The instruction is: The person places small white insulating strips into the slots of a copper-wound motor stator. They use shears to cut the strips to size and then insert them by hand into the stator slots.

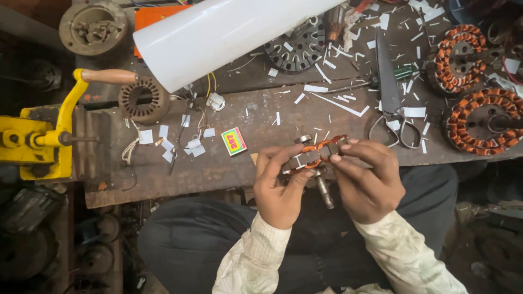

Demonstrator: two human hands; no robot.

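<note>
Both hands meet over the near edge of the wooden workbench (245,117), gripping a small motor stator (316,153) partly wound with copper coils, its steel shaft pointing down toward the person's lap. The left hand (279,188) curls its fingers narrowly round the stator's left side, thumb pressed on top; the right hand (368,182) pinches the right side, fingertips closed on the windings. Just left of the hands lies a small green and red matchbox (233,141). Far right of the hands a pair of large scissors (390,103) rests among scattered white paper strips (340,103), and beyond them, at the right edge, sit two larger copper-wound stators (479,121). A bare laminated stator core (144,99) stands at the far left of the bench, near a yellow hand-cranked winding machine (41,136) with a wooden handle. A white roll of sheet (218,32) lies across the far side.
</note>
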